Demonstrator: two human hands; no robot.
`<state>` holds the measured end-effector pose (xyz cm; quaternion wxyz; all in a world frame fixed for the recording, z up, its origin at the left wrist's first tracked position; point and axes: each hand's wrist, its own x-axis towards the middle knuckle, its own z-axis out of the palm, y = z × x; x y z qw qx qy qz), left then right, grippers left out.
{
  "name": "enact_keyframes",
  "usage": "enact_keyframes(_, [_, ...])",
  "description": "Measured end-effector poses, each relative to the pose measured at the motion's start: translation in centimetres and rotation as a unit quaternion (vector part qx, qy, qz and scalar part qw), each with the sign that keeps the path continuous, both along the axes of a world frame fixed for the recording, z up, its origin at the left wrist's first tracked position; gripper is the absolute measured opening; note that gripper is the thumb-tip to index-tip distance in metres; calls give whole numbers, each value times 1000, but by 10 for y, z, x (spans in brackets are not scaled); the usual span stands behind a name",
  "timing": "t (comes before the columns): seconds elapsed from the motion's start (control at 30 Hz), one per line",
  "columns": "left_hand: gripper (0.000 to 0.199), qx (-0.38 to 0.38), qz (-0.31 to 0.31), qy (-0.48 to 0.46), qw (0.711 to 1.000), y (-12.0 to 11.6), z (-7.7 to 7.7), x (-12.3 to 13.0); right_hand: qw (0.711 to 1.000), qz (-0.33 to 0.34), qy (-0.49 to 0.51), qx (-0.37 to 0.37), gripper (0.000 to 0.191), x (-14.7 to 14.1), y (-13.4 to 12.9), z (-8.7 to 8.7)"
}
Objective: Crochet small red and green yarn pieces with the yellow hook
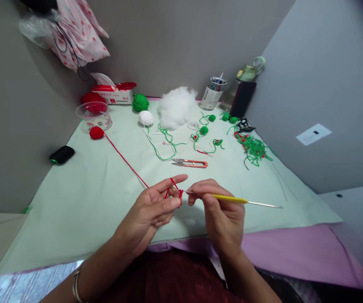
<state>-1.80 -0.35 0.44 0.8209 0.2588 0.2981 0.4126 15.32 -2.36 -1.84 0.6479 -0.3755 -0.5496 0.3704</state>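
My left hand pinches a small loop of red yarn between thumb and fingers. A strand wraps over its raised index finger and runs back across the cloth to a red yarn ball. In my right hand is a crochet hook with a yellow handle and a metal hook at each end. One metal tip meets the red loop at my left fingertips; the other sticks out to the right. Beyond my hands lie orange-handled thread snips, blades pointing left.
Behind are white stuffing, a green yarn ball, a white yarn ball and a plastic tub. A green yarn scrap pile lies right, near a phone and a pen cup. Walls enclose the table.
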Motion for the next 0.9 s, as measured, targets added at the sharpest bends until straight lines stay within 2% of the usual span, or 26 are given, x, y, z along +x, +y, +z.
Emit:
enact_keyframes(0.2, [31,1,-3,-5,1000,4,-2,-5,993,27,99,-62,21,8,6,6])
enact_keyframes(0.27, [32,21,23,28,999,2,-3,-2,994,36,84,-63,20,6,6,8])
enact_keyframes(0.37, [44,70,93,97,988,-3,-7,7,996,-4,-91,4,16,-1,0,7])
enact_keyframes(0.43, [54,84,117,111,983,-6,-10,12,967,-67,-229,86,25,-6,-4,5])
enact_keyframes(0.5, [58,75,105,99,987,-7,-12,14,945,-115,-271,145,34,-9,-7,3])
enact_keyframes(0.53, [57,66,91,91,989,-6,-11,14,948,-123,-253,149,36,-9,-7,2])
enact_keyframes(0.6, [50,50,65,78,994,-4,-8,11,973,-102,-175,110,32,-7,-5,2])
enact_keyframes(0.67, [43,38,51,69,996,-2,-4,7,994,-45,-84,44,23,-3,-1,3])
enact_keyframes(0.77, [37,31,37,55,997,1,0,2,998,42,20,-33,17,5,4,5])
enact_keyframes(0.83, [34,32,30,54,998,1,0,0,997,58,31,-43,20,8,3,6])
enact_keyframes(0.9, [33,39,36,60,997,1,0,-1,999,37,-22,-16,22,9,0,8])
